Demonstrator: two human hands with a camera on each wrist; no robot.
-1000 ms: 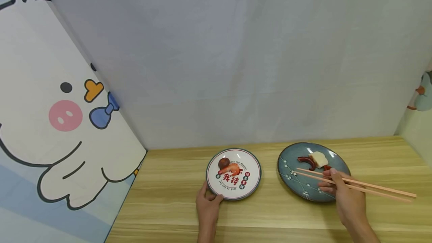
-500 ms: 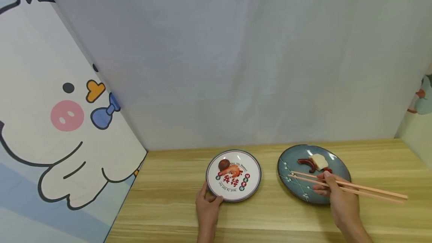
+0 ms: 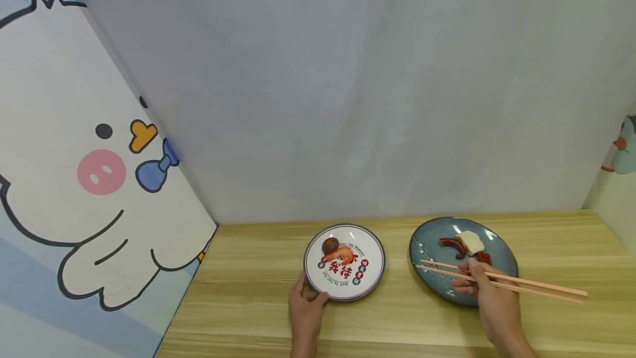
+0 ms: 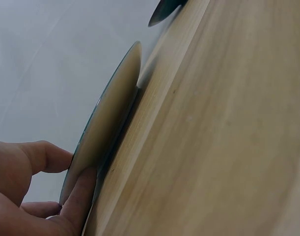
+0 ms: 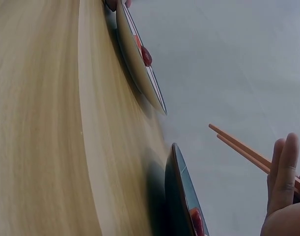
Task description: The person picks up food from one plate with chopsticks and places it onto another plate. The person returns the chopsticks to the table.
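Note:
My left hand [image 3: 305, 316] grips the lower left rim of a small white plate [image 3: 366, 286]. In the left wrist view, one finger presses on its underside [image 4: 108, 120]. On it lie an orange shrimp [image 3: 343, 255] and a round brown food piece [image 3: 330, 246]. My right hand [image 3: 498, 305] holds a pair of chopsticks [image 3: 546, 286] over the near part of a blue-grey plate [image 3: 431, 236]. Their tips point left, slightly apart, with nothing between them. This plate bears a dark red curved piece [image 3: 457, 247], a pale piece [image 3: 470, 242] and a red piece [image 3: 483, 259] partly hidden by the hand.
Both plates stand on a wood-grain table [image 3: 238, 280], with a gap between them. A grey-white curtain [image 3: 397, 98] closes off the back. At the left is a panel with a cartoon figure [image 3: 99, 225].
My right hand has moved left with the chopsticks, uncovering more of the red piece. The left hand stays at the white plate's rim. The head view has tilted up slightly.

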